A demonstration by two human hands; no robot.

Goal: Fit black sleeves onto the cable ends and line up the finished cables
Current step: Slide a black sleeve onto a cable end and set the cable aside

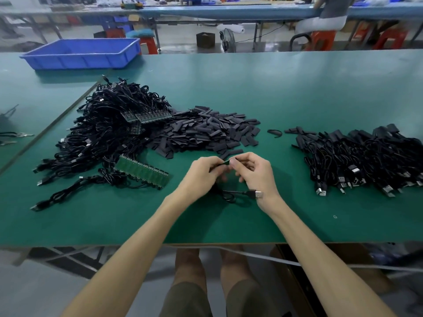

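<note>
Left hand (203, 172), right hand (254, 175) both pinch one cable end (226, 162) above mid-table, green tip exposed; sleeving likely under way; finished cables (366, 161) stacked right; bigger unsleeved pile (109, 133), sleeve heap (206, 133) remain; judged under half done

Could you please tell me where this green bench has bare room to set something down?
Free: the far green mat right of the blue plastic tray, and the near edge strip in front of the tangled black cable pile. Crowded: the central black sleeve heap and the sleeved cable pile on the right.
</note>
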